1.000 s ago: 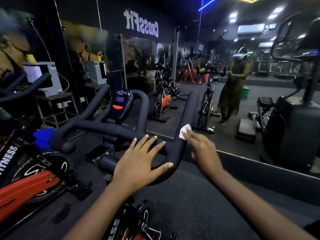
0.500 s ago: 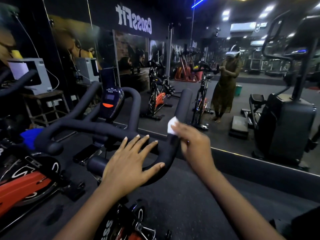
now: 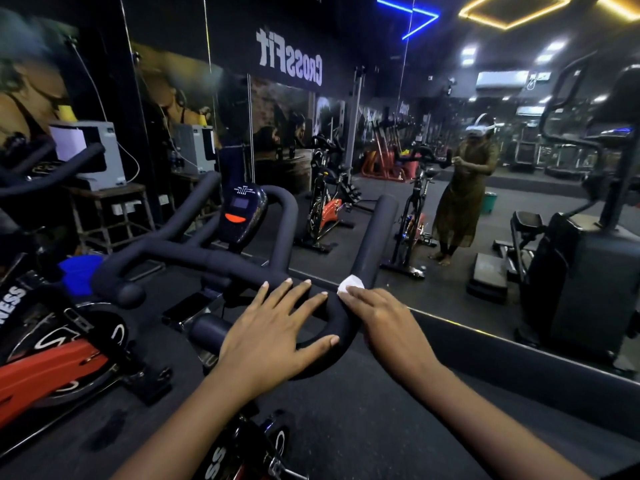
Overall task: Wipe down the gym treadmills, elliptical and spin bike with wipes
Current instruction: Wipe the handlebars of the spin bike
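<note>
One room: a dim gym, seen from my remote seat through the head camera, with a blue light strip [image 3: 412,19] and a yellow light strip [image 3: 512,15] showing high up in the glass.
Mirror wall [image 3: 374,140]: runs across the whole front and carries reversed white lettering [image 3: 289,60]. It reflects the person [image 3: 460,202] in a headset, more bikes and a small green bucket [image 3: 490,202].
Floor [image 3: 346,431]: dark matting, running up to the foot of the mirror.
Tall black machine [image 3: 581,282]: at far right, and I see it only as a reflection.
Spin bike [image 3: 249,452]: right under me, black frame with red parts low down.
Neighbour bike [image 3: 52,368]: on the left, with a red and black flywheel and its own bar crossing the upper left corner.
Worktop [image 3: 104,192]: a small wooden stand against the left wall, with a grey box [image 3: 97,154] on top.
Handlebar [image 3: 214,261]: black padded loops that block my view of the mirror's lower edge and part of the left wall.
Left hand [image 3: 273,337]: lies flat on the near bend, fingers [image 3: 277,299] straight and spread wide, holding nothing. Hand and forearm cover that part of the bar.
Right hand [image 3: 384,317]: draped over the right bend, fingers [image 3: 363,296] close together and holding the wipe to the bar. The thumb is hidden.
Console [image 3: 242,213]: a dark pod with an orange button, above the bar's centre.
Wipe [image 3: 351,283]: a small white folded wad at the right fingertips, touching the base of the right upright grip.
</note>
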A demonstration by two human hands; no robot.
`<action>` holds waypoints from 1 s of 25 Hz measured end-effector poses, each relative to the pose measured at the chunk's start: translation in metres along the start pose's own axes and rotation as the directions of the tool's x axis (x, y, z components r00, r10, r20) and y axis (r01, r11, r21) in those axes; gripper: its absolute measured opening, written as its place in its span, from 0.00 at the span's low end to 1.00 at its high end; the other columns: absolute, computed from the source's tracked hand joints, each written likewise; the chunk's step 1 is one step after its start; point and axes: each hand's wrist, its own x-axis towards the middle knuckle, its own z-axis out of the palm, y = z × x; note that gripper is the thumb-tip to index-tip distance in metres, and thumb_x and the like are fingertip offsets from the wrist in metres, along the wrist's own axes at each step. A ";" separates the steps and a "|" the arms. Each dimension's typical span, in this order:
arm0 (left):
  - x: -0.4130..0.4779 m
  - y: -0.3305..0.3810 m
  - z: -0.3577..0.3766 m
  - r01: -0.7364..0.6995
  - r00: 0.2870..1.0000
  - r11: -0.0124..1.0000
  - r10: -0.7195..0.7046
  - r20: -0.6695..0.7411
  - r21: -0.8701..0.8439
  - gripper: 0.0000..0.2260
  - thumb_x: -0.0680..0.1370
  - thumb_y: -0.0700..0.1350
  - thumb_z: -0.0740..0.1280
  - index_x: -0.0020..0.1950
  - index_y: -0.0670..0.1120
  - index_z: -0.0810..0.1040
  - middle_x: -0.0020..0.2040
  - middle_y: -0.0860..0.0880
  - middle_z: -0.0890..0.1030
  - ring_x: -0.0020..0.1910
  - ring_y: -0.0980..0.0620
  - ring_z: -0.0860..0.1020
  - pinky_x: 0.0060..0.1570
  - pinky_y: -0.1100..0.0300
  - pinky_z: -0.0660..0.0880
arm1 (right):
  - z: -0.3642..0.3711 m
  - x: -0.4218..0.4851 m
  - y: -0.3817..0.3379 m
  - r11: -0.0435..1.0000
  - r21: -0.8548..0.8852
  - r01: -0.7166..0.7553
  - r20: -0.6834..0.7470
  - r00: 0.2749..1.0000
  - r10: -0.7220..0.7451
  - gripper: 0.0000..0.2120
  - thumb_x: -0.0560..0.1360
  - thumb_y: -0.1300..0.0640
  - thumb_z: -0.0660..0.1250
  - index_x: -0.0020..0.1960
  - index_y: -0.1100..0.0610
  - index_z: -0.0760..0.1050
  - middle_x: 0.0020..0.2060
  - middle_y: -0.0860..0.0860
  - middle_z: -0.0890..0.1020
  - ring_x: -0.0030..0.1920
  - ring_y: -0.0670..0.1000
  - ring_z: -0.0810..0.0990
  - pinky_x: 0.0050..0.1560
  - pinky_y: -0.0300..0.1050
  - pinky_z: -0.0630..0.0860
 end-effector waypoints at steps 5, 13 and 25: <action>-0.001 0.001 -0.001 0.002 1.000 1.000 -0.002 0.004 -0.004 0.50 0.59 0.74 0.21 0.76 0.61 0.48 0.78 0.56 0.49 0.77 0.55 0.45 0.73 0.56 0.38 | -0.022 0.079 0.071 0.986 -0.021 -0.163 -0.153 0.975 0.158 0.19 0.63 0.69 0.60 0.50 0.64 0.82 0.51 0.61 0.82 0.50 0.62 0.81 0.53 0.53 0.76; 0.000 0.001 0.000 0.017 1.000 0.999 -0.018 -0.021 -0.030 0.49 0.60 0.75 0.22 0.76 0.60 0.53 0.77 0.56 0.53 0.77 0.55 0.48 0.72 0.58 0.37 | 0.020 0.058 0.082 0.956 0.090 -0.279 -0.265 0.919 0.293 0.20 0.66 0.69 0.58 0.54 0.64 0.80 0.46 0.61 0.82 0.45 0.59 0.80 0.47 0.45 0.76; -0.001 0.003 -0.001 0.027 1.000 1.000 -0.027 -0.003 -0.011 0.49 0.59 0.75 0.22 0.76 0.61 0.51 0.78 0.57 0.51 0.77 0.55 0.47 0.72 0.58 0.39 | -0.006 0.078 0.070 0.991 -0.020 -0.134 -0.268 0.956 0.124 0.16 0.67 0.65 0.60 0.51 0.63 0.81 0.47 0.60 0.82 0.46 0.60 0.81 0.44 0.47 0.77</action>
